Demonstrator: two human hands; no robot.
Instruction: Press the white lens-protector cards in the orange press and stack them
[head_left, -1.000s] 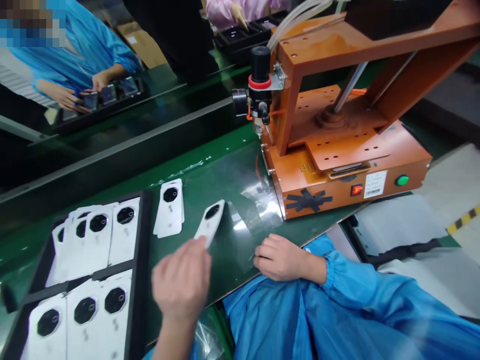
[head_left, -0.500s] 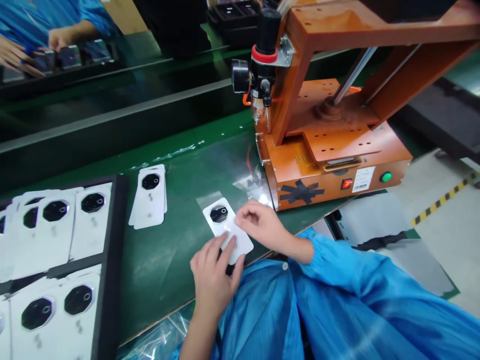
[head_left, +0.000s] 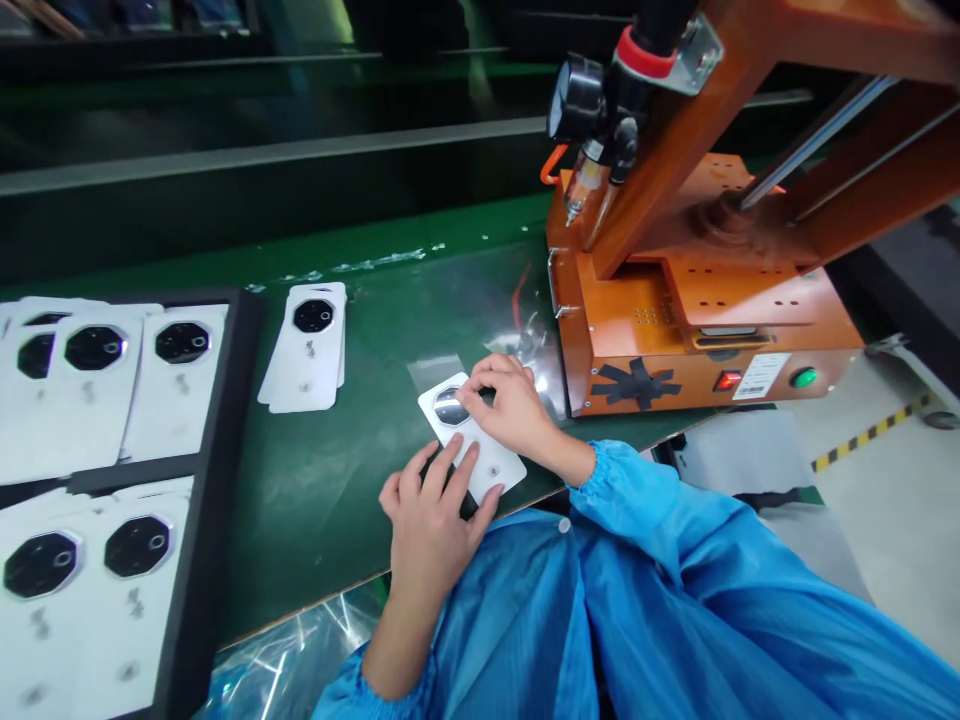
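Here, white panel (head_left: 504, 458): we see it flat and aslant, one corner near the table's (head_left: 322, 540) front edge.
Left hand (head_left: 435, 515): fingers spread loosely, tips resting on the panel's lower half.
Right hand (head_left: 510, 405): fingertips together at the dark octagon (head_left: 448, 406); we cannot tell whether they grip anything.
Elbow room: leftward we have green surface, toward the panel stack (head_left: 306, 365) and black tray (head_left: 216, 450); rightward, the orange machine (head_left: 690, 290) limits us.
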